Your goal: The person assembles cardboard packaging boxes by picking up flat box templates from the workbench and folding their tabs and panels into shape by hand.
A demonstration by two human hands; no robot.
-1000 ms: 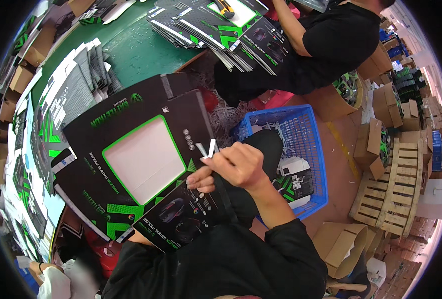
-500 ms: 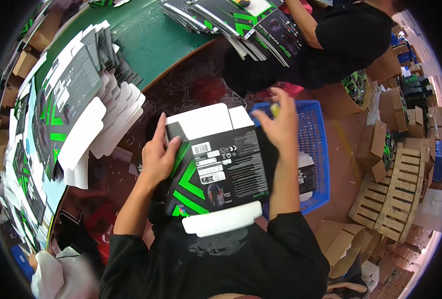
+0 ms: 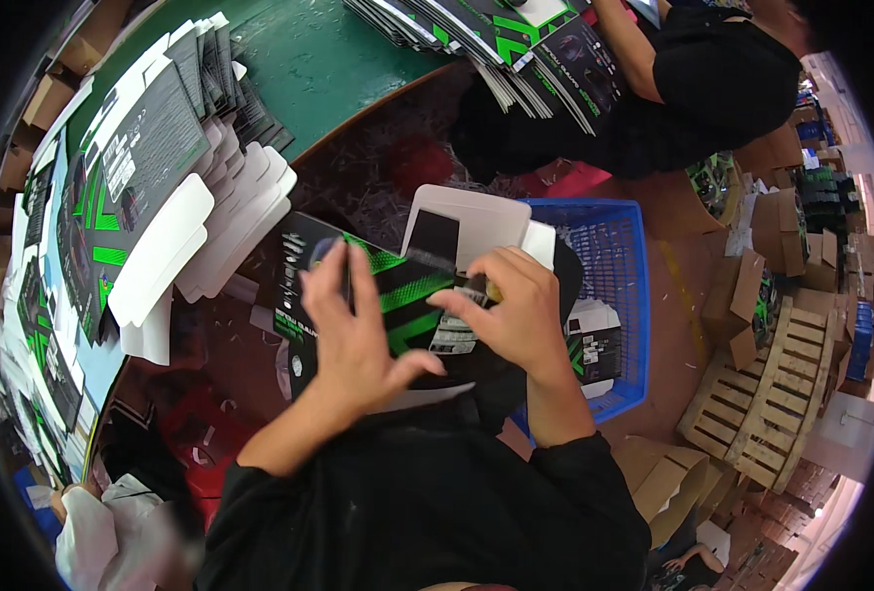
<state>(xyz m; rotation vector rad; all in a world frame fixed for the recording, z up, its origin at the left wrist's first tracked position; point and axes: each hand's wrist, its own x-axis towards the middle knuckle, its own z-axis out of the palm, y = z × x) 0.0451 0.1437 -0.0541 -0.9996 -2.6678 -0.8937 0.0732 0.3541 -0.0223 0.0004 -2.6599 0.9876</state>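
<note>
A black and green printed carton, with white inner flaps at its far side, lies on my lap, its panels spread out to the left. My left hand is over the left part of the carton, fingers spread and slightly blurred; it grips nothing that I can see. Over the carton's right part, my right hand has its fingers curled. A small yellow thing tucked in that palm is mostly hidden, so its kind is not clear.
Stacked flat cartons lie on the green table to my left. A blue plastic basket with cartons inside stands at my right. Across from me is a person in black beside another carton stack. A wooden pallet is farther right.
The carton has shifted and opened out, showing another panel at the left. My left hand let go of its edge and moved right and nearer; my right hand came in from the basket side.
</note>
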